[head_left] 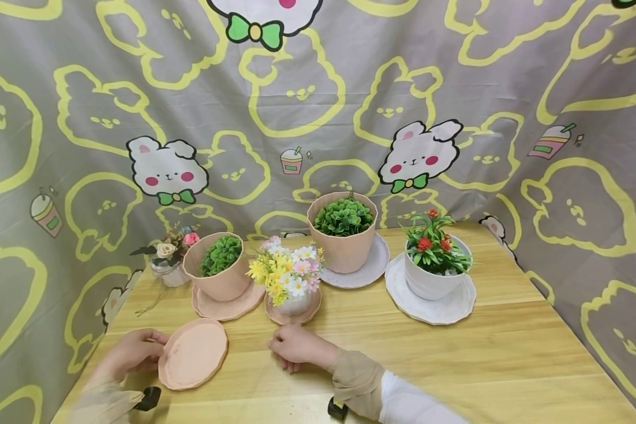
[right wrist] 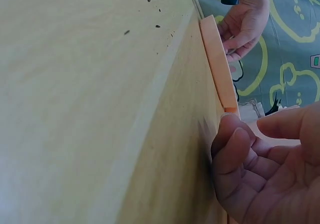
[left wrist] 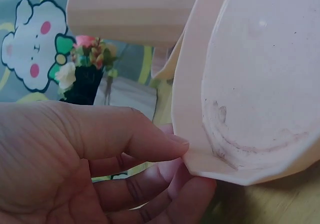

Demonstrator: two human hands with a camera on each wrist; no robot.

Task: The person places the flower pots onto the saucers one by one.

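My left hand (head_left: 134, 351) pinches the rim of a pink plant saucer (head_left: 195, 354) at its left edge. Close up in the left wrist view, the thumb (left wrist: 150, 136) lies on the saucer's rim and the fingers are underneath; dark soil marks stain the inside. My right hand (head_left: 300, 344) is at the tabletop in front of a small pot of yellow, white and pink flowers (head_left: 291, 274), which stands on a pink saucer (head_left: 315, 307). In the right wrist view the right hand's fingers (right wrist: 234, 151) are loosely curled, the thumb apart, nothing between them.
Behind stand a pink pot of greenery (head_left: 217, 282) on a pink saucer, a larger pink pot (head_left: 344, 253) on a white saucer, and a white pot with red flowers (head_left: 434, 280) on another. A small rose vase (head_left: 168, 272) is at far left. Patterned cloth (head_left: 318, 118) hangs behind.
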